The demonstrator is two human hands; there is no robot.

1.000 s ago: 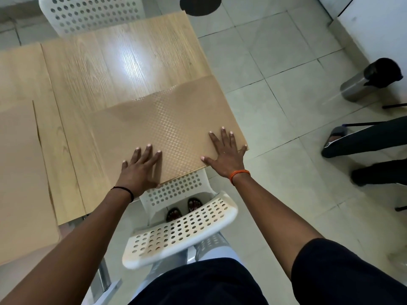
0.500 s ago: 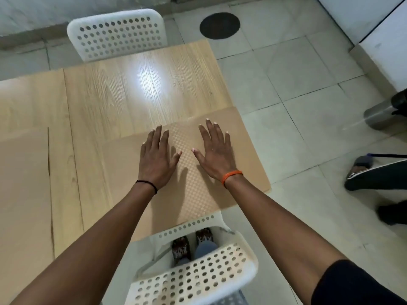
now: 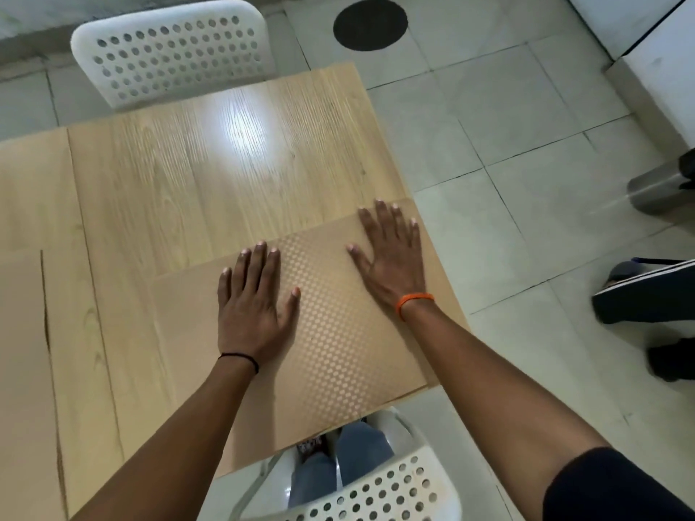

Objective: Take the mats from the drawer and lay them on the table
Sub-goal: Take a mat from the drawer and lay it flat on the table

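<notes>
Pressing flat, palm down, the left hand (image 3: 252,314) lies on the mat (image 3: 331,344) with its fingers (image 3: 259,265) held loosely side by side and the thumb angled out toward the middle; nothing is pinched. The right hand (image 3: 391,261) also lies flat on the mat, near its far right corner, with fingers (image 3: 383,223) fanned apart and the thumb pointing left. A thin black band (image 3: 240,357) circles the left wrist and an orange band (image 3: 413,298) the right. The mat is tan with a dotted pattern down its centre strip, and it rests on the near right part of the tabletop (image 3: 210,174), its near edge hanging slightly past the edge. A second mat (image 3: 22,370) lies at the left of the tabletop, well apart from the hands. One white perforated chair (image 3: 176,50) stands at the far side, another white chair (image 3: 376,490) just below the near edge. On the tiled floor (image 3: 507,144) to the right, a dark shoe (image 3: 647,291) shows, beyond it a metal bin (image 3: 658,189).
</notes>
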